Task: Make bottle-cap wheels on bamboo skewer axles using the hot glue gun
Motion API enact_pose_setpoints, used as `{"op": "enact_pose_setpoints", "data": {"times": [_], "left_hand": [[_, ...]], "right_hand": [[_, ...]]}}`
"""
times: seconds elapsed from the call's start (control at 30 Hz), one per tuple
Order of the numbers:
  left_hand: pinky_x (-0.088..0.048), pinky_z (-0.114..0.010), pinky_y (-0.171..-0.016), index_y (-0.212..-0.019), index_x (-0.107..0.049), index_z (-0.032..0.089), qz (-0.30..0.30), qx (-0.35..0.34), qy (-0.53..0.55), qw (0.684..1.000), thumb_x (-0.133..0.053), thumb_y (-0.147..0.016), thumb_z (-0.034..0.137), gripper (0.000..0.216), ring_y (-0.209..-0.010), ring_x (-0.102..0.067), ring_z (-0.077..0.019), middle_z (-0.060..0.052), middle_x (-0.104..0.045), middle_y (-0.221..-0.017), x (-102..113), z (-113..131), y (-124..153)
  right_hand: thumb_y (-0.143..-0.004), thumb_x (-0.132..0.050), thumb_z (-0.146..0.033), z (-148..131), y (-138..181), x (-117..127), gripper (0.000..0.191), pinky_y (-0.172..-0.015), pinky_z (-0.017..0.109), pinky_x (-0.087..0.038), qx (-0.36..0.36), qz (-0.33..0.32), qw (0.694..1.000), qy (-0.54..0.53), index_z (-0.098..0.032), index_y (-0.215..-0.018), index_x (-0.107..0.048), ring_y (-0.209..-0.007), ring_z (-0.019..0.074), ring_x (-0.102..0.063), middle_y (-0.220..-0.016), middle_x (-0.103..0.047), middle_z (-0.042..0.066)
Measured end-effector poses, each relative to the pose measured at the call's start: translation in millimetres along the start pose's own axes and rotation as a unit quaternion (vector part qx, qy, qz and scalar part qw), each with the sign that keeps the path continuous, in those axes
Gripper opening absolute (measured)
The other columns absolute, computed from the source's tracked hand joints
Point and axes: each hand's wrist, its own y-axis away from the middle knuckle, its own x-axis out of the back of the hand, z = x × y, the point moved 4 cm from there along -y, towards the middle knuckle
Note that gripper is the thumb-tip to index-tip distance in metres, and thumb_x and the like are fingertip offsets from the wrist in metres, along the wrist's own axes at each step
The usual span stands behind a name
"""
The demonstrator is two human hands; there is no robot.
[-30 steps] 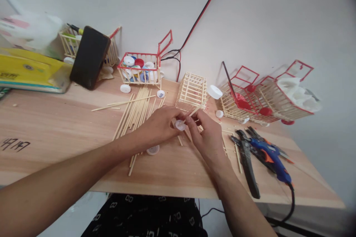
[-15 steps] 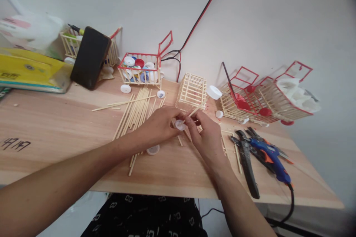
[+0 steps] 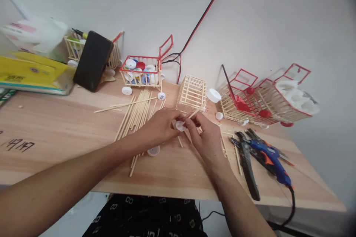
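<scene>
Near the middle of the frame both hands meet just above the table [image 3: 55, 133]. The left hand [image 3: 158, 127] pinches a small white cap [image 3: 179, 126] at its fingertips, held flat-face toward the other hand so the stick can meet its centre. The right hand [image 3: 207, 139] grips a thin stick [image 3: 194, 112] whose near end touches the cap and whose far end slants up toward a larger white cap [image 3: 213, 95] at upper right, seemingly a wheel already on that end. Loose sticks [image 3: 137, 113] lie fanned left of the hands, within easy reach, with a spare cap [image 3: 153, 151] below them. A bare stick cage [image 3: 192, 92] stands just behind the hands. Pliers [image 3: 246, 159] and a blue glue gun [image 3: 271, 161] lie at lower right, beside the right wrist. Finished red-trimmed carts [image 3: 264, 100] sit against the wall at right
</scene>
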Motion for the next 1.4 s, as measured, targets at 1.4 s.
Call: {"op": "enact_pose_setpoints", "data": {"times": [1.4], "left_hand": [[-0.044, -0.028, -0.075, -0.087, -0.064, 0.019, 0.006, 0.0, -0.011, 1.0, -0.065, -0.072, 0.018, 0.015, -0.087, -0.06, -0.0176, -0.001, -0.066, -0.088, 2.8, -0.1, -0.2]], "right_hand": [[-0.092, -0.047, -0.026, 1.0, -2.5, -2.4, 0.015, -0.065, 0.025, -0.041, 0.006, 0.005, 0.999, -0.036, -0.02, -0.087, -0.059, -0.072, 0.0153, -0.057, -0.079, -0.063, 0.003]]}}
